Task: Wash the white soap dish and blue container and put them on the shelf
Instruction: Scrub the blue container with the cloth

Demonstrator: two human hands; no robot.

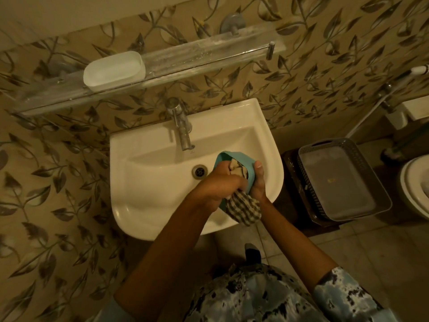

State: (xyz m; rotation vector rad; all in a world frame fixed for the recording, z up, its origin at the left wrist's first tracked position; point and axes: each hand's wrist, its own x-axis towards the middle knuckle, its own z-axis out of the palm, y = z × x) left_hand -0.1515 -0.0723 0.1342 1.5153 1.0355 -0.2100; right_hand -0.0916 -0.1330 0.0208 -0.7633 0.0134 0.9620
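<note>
The white soap dish [113, 70] stands on the left part of the glass shelf [209, 52] above the sink. Over the right side of the white sink [144, 182] the blue container [234, 156] is held tilted, its opening facing me. My right hand [258, 182] grips it from the right, thumb up along its rim. My left hand [220, 182] is closed on a checked cloth [243, 209], pressing part of it inside the container while the rest hangs below the hands.
A chrome tap [182, 126] juts over the basin, and the drain [199, 171] lies left of the hands. A grey plastic basket [341, 180] sits on a dark stand to the right. A toilet rim [415, 189] shows at the far right edge.
</note>
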